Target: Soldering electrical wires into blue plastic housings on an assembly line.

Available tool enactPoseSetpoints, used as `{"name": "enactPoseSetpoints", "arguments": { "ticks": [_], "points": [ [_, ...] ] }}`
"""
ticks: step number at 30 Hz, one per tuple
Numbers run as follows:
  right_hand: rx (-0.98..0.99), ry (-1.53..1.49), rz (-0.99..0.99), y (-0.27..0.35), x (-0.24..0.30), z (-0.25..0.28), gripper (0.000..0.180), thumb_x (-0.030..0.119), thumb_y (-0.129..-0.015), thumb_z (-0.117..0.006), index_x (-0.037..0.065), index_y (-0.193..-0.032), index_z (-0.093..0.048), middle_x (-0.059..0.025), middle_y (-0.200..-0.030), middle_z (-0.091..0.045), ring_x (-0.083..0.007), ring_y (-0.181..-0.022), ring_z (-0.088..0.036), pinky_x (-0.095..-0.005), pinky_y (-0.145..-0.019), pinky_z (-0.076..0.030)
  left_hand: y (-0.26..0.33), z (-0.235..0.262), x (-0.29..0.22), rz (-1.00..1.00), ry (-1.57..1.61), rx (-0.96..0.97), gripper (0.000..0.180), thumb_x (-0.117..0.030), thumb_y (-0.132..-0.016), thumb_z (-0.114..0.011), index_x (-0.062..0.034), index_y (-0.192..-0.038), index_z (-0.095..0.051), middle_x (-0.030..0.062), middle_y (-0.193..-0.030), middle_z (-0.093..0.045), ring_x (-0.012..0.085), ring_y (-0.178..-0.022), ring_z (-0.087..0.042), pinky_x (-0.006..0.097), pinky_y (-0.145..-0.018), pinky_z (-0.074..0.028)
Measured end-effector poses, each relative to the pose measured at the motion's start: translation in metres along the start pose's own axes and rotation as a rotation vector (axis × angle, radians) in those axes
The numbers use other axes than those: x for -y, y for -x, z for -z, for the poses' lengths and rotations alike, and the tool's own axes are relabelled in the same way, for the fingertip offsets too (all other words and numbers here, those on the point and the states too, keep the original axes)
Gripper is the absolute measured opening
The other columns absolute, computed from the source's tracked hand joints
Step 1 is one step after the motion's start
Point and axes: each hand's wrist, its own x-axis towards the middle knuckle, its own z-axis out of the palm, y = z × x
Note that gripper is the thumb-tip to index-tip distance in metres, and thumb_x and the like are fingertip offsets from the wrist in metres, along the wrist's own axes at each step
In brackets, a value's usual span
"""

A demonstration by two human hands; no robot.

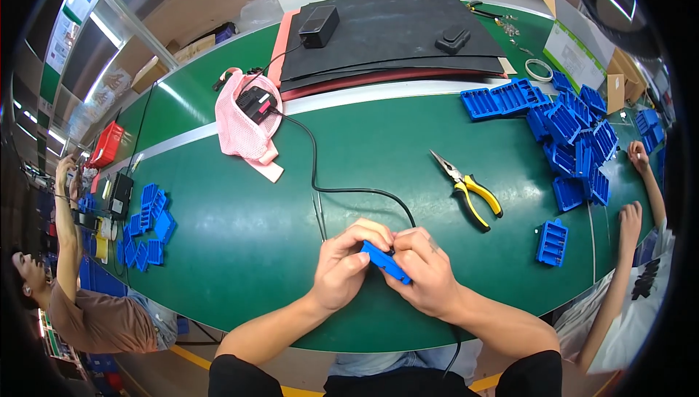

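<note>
Two bare forearms rise from the lower edge and bend inward, so that the left hand [339, 272] and right hand [428, 275] meet at the lower centre, fingers curled around opposite ends of a small blue plastic case [386, 262], which tilts down toward the right above a green table [240, 251]. Just beyond them lie tweezers [319, 216] and a black cable [314, 160] curving down to the right hand, with yellow-handled pliers [467, 179] right of centre, a lone blue tray [553, 243] at lower right, and a heap of similar trays [564, 124] at upper right.
</note>
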Motion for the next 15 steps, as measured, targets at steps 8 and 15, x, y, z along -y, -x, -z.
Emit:
{"name": "enactPoseSetpoints", "arguments": {
  "ticks": [8,15],
  "points": [
    [-0.001,0.041,0.117,-0.001,-0.002,0.001,0.027,0.001,-0.064,-0.075,0.001,-0.079,-0.053,-0.0114,-0.092,-0.056,-0.0305,-0.083,-0.061,-0.0362,-0.065,-0.055,0.003,-0.006,0.0,-0.033,0.017,-0.012,0.026,-0.019,-0.084,-0.052,0.0053,-0.091,-0.056,0.0162,-0.1,-0.054,0.0305,-0.103,-0.052,0.042,-0.097,-0.04],
    [-0.105,-0.603,-0.452,-0.007,-0.006,0.002,0.016,0.004,-0.082,-0.071,-0.001,-0.087,-0.056,-0.0081,-0.098,-0.056,-0.0151,-0.085,-0.055,-0.0277,-0.074,-0.045,-0.007,-0.01,-0.01,0.067,-0.132,-0.123,0.051,-0.009,-0.086,-0.058,0.0055,-0.132,-0.043,0.014,-0.118,-0.054,0.0223,-0.117,-0.049,0.037,-0.102,-0.039]
  ]
}}
